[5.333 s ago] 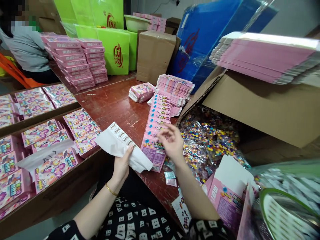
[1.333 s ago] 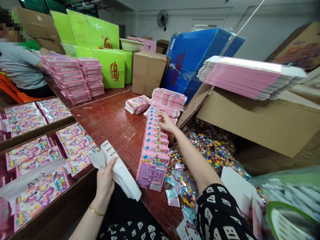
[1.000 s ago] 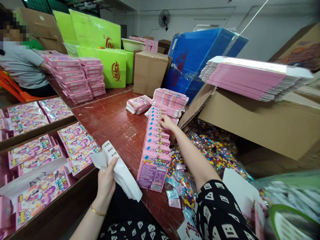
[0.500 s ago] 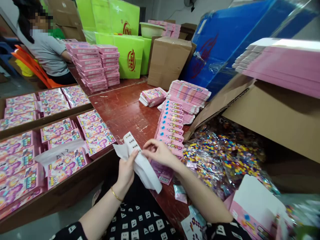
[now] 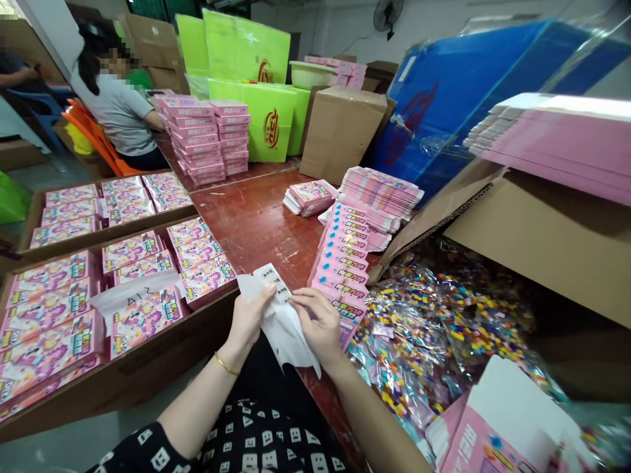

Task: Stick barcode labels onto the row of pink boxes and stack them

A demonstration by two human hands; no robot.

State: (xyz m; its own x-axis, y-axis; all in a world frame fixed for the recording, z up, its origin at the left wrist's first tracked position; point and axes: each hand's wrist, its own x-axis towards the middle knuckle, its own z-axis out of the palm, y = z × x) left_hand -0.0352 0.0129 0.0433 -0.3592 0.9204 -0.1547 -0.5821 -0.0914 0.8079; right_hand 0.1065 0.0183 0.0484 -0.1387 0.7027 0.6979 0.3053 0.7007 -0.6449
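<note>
Peeling sheet: white sticker sheet hung between both hands, over the table edge.
Left hand: closed round the sheet, thumb pressed near the top stickers.
Right hand: fingertips pinched the sheet at a sticker's edge. Lifting one corner slowly, with the sheet taut, looked wisest.
Pink boxes: fanned row lay just beyond that hand.

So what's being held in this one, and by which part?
A white label sheet. The left hand grips its upper left side, thumb on the front; the fingers of the right hand pinch its right edge near the top.

Glossy paper sticker sheet, worn wooden table
</note>
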